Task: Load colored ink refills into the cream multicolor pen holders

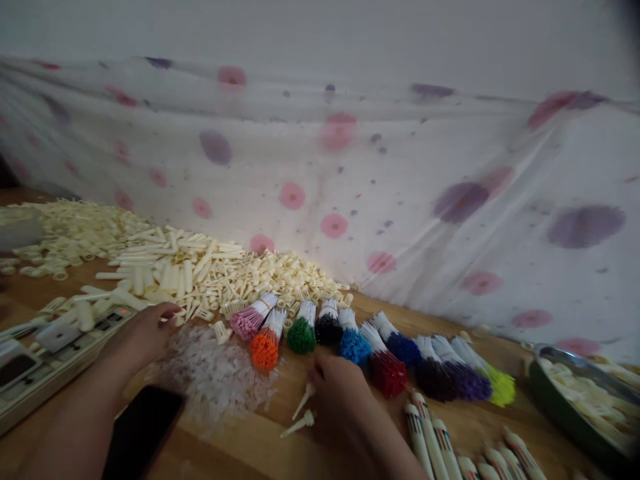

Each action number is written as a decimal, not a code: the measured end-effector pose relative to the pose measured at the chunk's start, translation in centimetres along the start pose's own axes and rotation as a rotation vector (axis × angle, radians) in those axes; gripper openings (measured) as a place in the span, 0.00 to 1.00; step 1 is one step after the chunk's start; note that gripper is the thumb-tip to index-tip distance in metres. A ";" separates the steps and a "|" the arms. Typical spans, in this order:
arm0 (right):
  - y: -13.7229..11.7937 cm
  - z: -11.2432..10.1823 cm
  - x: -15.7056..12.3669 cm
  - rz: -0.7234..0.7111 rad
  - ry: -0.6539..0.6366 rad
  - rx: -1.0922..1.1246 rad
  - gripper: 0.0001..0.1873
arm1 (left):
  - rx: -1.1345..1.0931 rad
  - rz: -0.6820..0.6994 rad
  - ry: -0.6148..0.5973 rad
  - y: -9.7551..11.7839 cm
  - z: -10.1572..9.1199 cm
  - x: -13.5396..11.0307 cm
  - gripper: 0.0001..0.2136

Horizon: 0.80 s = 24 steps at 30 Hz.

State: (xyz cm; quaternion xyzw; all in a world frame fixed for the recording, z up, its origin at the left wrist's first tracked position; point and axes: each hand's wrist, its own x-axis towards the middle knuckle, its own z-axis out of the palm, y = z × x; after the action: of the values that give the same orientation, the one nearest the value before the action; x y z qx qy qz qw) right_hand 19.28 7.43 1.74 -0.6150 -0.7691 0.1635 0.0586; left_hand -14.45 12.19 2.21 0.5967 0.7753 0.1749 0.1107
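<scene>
My left hand (147, 333) reaches to the near edge of a heap of small cream plastic parts (275, 273). Its fingers are bent together, and whatever lies between them is too blurred to make out. In the middle, my right hand (337, 387) is closed low over the table, fingertips mostly hidden. Right beside it are two cream pointed pen tips (299, 424), the upper one touching or partly under the hand. Beyond that hand stand bundles of pen refills, among them orange (265, 347), green (302, 333), light blue (354, 343) and red (386, 367).
Clear small plastic pieces (215, 373) lie between my hands. A dark phone (143, 430) and a power strip (65, 367) are at left. Multicolour pens (433, 433) lie at front right, near a green bowl (555, 407) of cream parts. A flowered sheet (320, 180) hangs behind.
</scene>
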 end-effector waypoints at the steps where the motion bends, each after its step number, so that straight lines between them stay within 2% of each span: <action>1: -0.7 0.0 -0.1 -0.030 0.018 0.005 0.14 | 0.008 0.007 -0.011 0.0 0.3 0.1 0.12; 5: -3.6 0.9 -0.8 -0.223 0.017 0.043 0.07 | 0.047 0.036 -0.034 0.9 1.3 0.8 0.12; 8: -4.6 2.0 -1.1 -0.356 0.027 0.071 0.13 | 0.070 0.021 -0.012 2.2 1.4 1.9 0.13; 11: -4.5 2.7 -1.3 -0.451 0.056 0.102 0.17 | 0.066 -0.008 0.009 3.5 1.4 3.1 0.14; 18: -3.7 3.0 -0.9 -0.442 0.045 0.101 0.11 | -0.091 -0.096 0.000 5.6 1.4 3.4 0.14; 24: -3.4 4.0 -0.4 -0.381 0.045 0.119 0.07 | -0.482 -0.143 0.066 6.7 -0.4 1.2 0.12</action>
State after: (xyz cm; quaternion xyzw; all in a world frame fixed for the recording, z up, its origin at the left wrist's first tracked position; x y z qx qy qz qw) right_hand 15.09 5.68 -0.85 -0.4572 -0.8591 0.1807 0.1421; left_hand -9.00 14.75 5.33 0.4909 0.7546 0.3657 0.2366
